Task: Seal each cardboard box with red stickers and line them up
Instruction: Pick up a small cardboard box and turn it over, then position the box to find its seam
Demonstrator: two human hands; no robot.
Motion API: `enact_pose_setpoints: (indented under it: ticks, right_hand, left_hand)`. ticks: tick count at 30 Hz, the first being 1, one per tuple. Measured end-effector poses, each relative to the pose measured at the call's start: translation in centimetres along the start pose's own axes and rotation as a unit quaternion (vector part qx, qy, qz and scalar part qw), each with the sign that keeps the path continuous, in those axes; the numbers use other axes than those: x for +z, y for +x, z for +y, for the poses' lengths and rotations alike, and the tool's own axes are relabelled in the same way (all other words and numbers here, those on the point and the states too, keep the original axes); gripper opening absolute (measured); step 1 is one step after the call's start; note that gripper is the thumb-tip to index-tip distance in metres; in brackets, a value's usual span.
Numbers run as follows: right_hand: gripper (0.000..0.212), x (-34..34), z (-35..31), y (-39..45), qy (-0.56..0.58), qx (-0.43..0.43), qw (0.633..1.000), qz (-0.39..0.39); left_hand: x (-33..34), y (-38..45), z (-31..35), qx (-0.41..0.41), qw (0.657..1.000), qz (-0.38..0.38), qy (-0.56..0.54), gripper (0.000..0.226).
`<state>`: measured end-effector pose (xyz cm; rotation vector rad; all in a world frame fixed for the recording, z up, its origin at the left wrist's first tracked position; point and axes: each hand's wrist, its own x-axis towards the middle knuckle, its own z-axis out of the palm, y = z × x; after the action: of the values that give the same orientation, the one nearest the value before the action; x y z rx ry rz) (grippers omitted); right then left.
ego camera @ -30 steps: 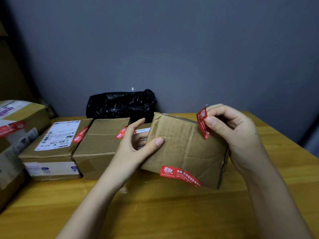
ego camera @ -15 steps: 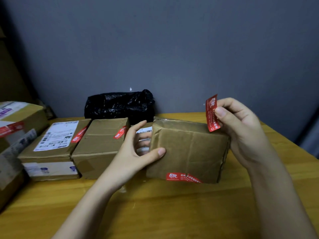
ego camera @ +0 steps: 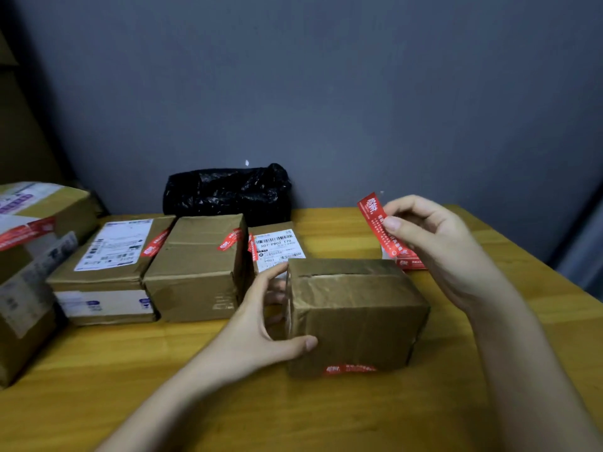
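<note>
A brown cardboard box wrapped in clear tape stands on the wooden table in front of me. A red sticker shows at its lower front edge. My left hand grips the box's left end, thumb on the front face. My right hand is raised behind the box's right end and pinches a long red sticker by thumb and forefinger, held free in the air. More red stickers lie on the table behind the box.
Three sealed boxes sit in a row at the back left: one with a white label, a plain one, a small labelled one. A large box fills the far left. A black plastic bag lies against the grey wall.
The box has been tipped down flat onto the table. My right hand has lifted the red sticker away from the box's top corner, up and to the right.
</note>
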<state>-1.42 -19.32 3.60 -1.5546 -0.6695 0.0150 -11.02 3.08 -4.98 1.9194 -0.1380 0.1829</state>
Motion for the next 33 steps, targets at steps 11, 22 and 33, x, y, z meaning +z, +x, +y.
enact_pose_setpoints:
  ticks: [11, 22, 33]
  right_hand:
    - [0.015, 1.4, 1.4, -0.2, 0.002, 0.018, 1.000, -0.021]
    - [0.015, 1.7, 1.9, 0.2, 0.009, 0.025, 0.999, -0.032]
    - [0.013, 2.4, 1.5, 0.6, -0.014, 0.020, 0.998, -0.057]
  left_hand:
    - [-0.3, -1.5, -1.0, -0.010, 1.000, -0.015, 0.005, 0.092]
    - [-1.9, -2.0, -1.0, 0.003, 0.997, -0.065, 0.031, 0.111]
    - [-2.4, 2.6, 6.6, 0.195, 0.953, 0.174, 0.153, 0.017]
